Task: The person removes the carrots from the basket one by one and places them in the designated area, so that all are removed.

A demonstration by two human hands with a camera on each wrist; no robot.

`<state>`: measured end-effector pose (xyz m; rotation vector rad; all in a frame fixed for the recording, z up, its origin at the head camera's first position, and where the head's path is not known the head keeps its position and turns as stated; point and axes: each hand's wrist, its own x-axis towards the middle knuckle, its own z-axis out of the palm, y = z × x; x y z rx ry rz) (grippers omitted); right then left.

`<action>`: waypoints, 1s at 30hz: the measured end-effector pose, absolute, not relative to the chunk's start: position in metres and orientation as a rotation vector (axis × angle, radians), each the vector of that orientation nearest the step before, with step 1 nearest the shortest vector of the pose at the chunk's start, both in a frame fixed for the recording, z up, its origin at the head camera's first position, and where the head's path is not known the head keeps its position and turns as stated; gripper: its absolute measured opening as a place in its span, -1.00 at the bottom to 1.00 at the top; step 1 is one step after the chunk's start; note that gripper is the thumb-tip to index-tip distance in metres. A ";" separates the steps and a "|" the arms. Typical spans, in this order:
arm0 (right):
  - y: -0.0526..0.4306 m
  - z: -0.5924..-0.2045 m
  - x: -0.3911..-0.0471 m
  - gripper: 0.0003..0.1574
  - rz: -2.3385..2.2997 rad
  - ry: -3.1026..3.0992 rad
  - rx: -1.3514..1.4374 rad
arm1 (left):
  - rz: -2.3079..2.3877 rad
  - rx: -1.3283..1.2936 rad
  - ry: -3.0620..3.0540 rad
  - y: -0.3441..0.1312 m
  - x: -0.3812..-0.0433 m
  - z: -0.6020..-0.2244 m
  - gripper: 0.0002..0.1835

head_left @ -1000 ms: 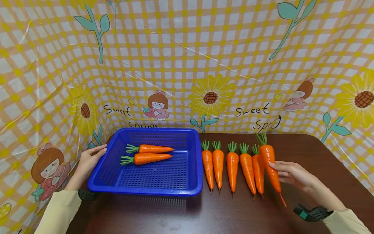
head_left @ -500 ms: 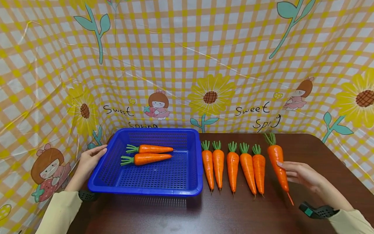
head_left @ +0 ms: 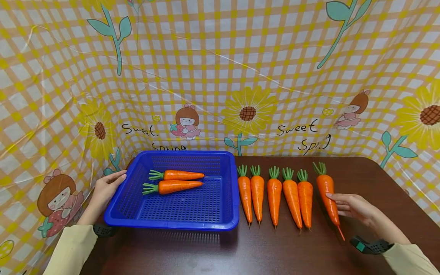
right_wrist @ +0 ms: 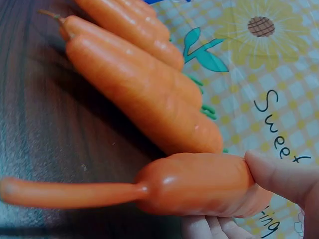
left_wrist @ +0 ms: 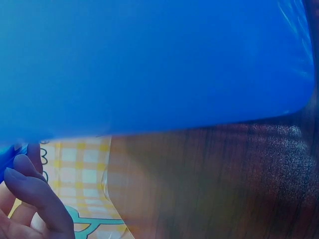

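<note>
My left hand (head_left: 105, 190) grips the left rim of a blue plastic basket (head_left: 173, 226). In the left wrist view its fingers (left_wrist: 37, 191) pinch the rim at the lower left. Two carrots with green tops lie in the basket, an upper carrot (head_left: 182, 175) and a lower carrot (head_left: 179, 186). At the right, my right hand (head_left: 355, 208) holds a carrot (head_left: 326, 191) between thumb and fingers, its long thin root tip pointing toward me. That carrot (right_wrist: 199, 184) fills the lower right wrist view; the fingers beneath it are partly hidden.
Several carrots stand in a row between basket and right hand, among them a middle carrot (head_left: 274, 198) and the rightmost carrot (head_left: 304, 202). All lie on a dark brown table (head_left: 275, 256). A checked, flowered cloth (head_left: 206, 76) walls the back and sides.
My right hand has shifted right with its carrot, away from the row, then sunk slightly. A gap now separates that carrot from the row. Left hand and basket stay put.
</note>
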<state>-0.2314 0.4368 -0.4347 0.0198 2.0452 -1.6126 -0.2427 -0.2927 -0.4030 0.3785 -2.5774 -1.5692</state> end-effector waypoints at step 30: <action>0.423 -0.434 -0.231 0.02 -1.310 2.310 0.181 | -1.541 0.378 -2.566 -0.293 -0.247 -0.408 -0.40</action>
